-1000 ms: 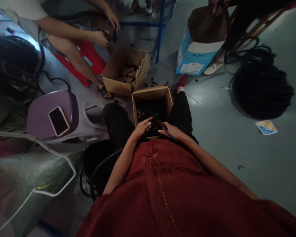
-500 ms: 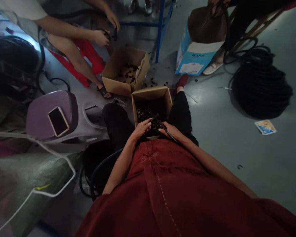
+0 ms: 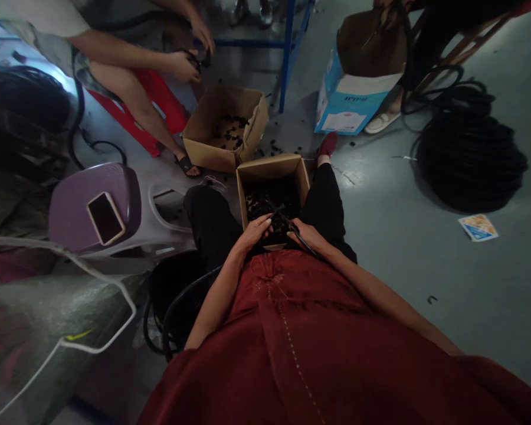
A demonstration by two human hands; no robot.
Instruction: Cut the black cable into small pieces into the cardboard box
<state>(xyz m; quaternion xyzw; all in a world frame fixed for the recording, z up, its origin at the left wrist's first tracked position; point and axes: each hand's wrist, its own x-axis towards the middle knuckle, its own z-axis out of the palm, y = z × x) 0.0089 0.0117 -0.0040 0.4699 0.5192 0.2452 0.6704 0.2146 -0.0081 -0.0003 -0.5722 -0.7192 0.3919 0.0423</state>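
My left hand (image 3: 255,231) is closed on a black rubber strip (image 3: 278,211), its end sticking out past the fingertips. In my right hand (image 3: 312,237) is a dark pair of scissors (image 3: 307,244); their thin blades point toward the strip's end, close to it. Whether they touch, I cannot tell. Both hands are over the near side of an open cardboard box (image 3: 272,167) between my knees, and many small black pieces (image 3: 265,192) lie inside. A length of black strip (image 3: 194,286) runs beneath my left forearm from a dark coil at my left side.
Ahead is another cardboard box (image 3: 207,154) with black bits, beside a co-worker's hands (image 3: 188,65). A blue-white box (image 3: 343,106) stands by a second person. A large black coil (image 3: 469,159) is at right; a phone (image 3: 106,218) lies on a purple stool (image 3: 66,206) at left.
The scissors' blades have shifted slightly and look more spread near the strip's end. My hands stay almost in place, and the view has moved very little.
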